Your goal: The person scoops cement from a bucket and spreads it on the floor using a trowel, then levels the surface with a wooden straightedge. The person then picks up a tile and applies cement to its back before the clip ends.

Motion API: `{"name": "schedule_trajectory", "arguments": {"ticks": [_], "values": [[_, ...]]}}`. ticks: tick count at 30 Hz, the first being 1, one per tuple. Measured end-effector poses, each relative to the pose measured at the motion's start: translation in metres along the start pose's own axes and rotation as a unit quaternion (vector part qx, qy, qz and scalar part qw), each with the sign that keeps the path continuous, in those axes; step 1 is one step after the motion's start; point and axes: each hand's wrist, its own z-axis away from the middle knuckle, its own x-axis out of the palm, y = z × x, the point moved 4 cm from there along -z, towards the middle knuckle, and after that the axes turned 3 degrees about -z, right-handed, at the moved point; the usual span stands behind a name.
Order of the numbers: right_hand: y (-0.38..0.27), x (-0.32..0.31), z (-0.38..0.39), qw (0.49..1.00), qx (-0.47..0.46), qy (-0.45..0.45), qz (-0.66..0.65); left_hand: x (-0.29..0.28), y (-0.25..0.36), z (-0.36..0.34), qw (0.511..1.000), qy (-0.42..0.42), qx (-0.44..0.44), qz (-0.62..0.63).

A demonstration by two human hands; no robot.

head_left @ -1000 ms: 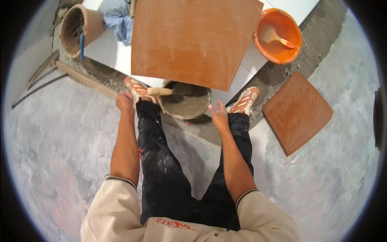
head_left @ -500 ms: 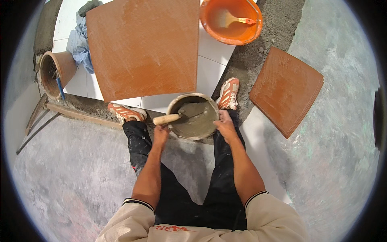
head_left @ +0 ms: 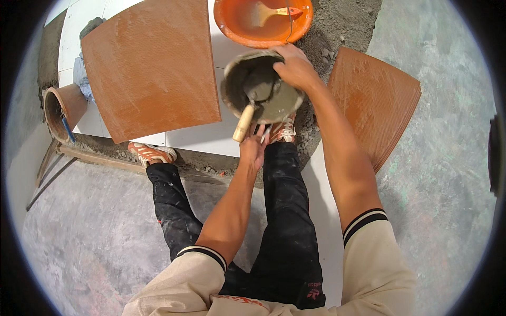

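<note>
A round bucket of wet grey mortar (head_left: 282, 108) is lifted and tilted above the white tiles. My right hand (head_left: 295, 66) grips its far right rim, thumb inside and fingers over the edge. My left hand (head_left: 253, 150) is under the bucket's near side with its fingers up against it; the fingertips are partly hidden. A trowel (head_left: 243, 122) lies in the bucket, its blade in the mortar and its wooden handle jutting over the near rim, just above my left fingers. Close beyond stands an orange basin (head_left: 232, 32) holding a wide paintbrush (head_left: 271, 11).
Large terracotta tiles (head_left: 153, 68) lie on white tiles at left; another terracotta stack (head_left: 369, 100) is at right. A clay-coloured bucket (head_left: 71, 108) with a blue-handled tool and a blue cloth (head_left: 81, 79) stand farther left. A wooden strip (head_left: 100, 157) edges the rubble by my shoes.
The bucket has moved forward and slightly right, turning and tilting. My right hand has gone from its right side to the far rim; my left hand has followed beneath it.
</note>
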Motion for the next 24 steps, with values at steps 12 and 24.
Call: {"name": "schedule_trajectory", "arguments": {"ticks": [12,24], "values": [[-0.068,0.136,0.113,0.965,0.252,-0.001,0.068,-0.055,0.017,0.011,0.967,0.052,-0.05,-0.244],[-0.043,0.055,0.13,0.929,0.329,-0.083,0.147,-0.037,0.083,0.004,0.962,-0.044,0.073,-0.26]]}}
